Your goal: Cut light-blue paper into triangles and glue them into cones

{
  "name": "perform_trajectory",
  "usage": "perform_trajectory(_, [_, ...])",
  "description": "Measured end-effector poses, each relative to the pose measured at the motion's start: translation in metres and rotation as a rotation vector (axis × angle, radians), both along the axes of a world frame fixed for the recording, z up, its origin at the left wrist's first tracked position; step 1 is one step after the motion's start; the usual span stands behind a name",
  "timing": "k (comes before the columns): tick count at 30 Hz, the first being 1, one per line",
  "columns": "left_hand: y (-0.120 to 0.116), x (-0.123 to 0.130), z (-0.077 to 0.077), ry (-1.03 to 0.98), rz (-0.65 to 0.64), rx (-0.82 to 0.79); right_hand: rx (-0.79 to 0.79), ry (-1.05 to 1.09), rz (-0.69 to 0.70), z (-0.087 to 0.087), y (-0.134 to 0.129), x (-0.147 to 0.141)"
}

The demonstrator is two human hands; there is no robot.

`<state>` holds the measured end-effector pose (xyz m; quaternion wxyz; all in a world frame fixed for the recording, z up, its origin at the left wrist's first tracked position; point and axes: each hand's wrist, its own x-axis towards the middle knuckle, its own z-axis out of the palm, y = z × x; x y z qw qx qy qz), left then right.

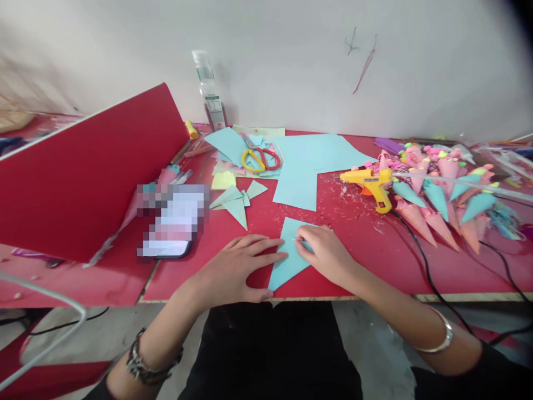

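A light-blue piece of paper (pixel 287 260) lies near the front edge of the red table. My left hand (pixel 239 266) rests flat with fingers spread, its fingertips touching the paper's left side. Over the upper right part of the paper, my right hand (pixel 322 250) has thumb and fingers pinched together. A thin pale tip shows at the pinch, but what it belongs to is hidden. Just beyond the hands lie larger light-blue sheets (pixel 296 186) and several folded or cut paper triangles (pixel 236 208).
Scissors (pixel 259 160) lie on paper scraps. To the right are a yellow glue gun (pixel 372 186) with a black cord and a pile of paper cones (pixel 447 172). A phone (pixel 175 222), an upright red board (pixel 95 172) and a bottle (pixel 212 97) stand or lie leftward.
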<state>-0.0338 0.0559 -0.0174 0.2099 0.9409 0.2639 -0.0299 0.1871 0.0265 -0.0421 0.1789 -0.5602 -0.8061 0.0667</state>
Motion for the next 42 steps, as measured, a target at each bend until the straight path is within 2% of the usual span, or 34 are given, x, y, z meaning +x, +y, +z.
perform_trajectory(3, [0.002, 0.000, 0.001, 0.017, -0.004, -0.018, 0.101, -0.053, 0.028, 0.006, -0.006, 0.001])
perform_trajectory(6, [0.002, 0.000, 0.001, 0.010, 0.003, -0.019, 0.221, -0.087, 0.156, 0.015, -0.022, -0.002])
perform_trajectory(10, [0.001, 0.000, 0.000, -0.004, 0.019, -0.025, 0.194, -0.026, 0.368, 0.018, -0.047, -0.011])
perform_trajectory(14, [0.002, 0.000, 0.000, -0.006, 0.020, -0.039, 0.182, -0.015, 0.380, 0.012, -0.056, -0.018])
perform_trajectory(20, [0.001, -0.001, 0.000, 0.006, 0.021, -0.043, 0.208, -0.012, 0.380, 0.011, -0.053, -0.017])
perform_trajectory(25, [0.001, -0.001, 0.002, 0.034, 0.024, -0.053, 0.210, -0.008, 0.302, 0.010, -0.051, 0.006])
perform_trajectory(36, [0.002, 0.000, 0.005, 0.058, 0.031, -0.090, 0.267, -0.112, -0.023, 0.005, -0.055, 0.069])
perform_trajectory(40, [0.002, 0.000, 0.006, 0.034, 0.022, -0.084, 0.282, -0.182, -0.116, 0.006, -0.052, 0.077])
perform_trajectory(42, [0.003, -0.001, 0.009, 0.015, 0.023, -0.080, 0.271, -0.176, -0.112, 0.007, -0.053, 0.072])
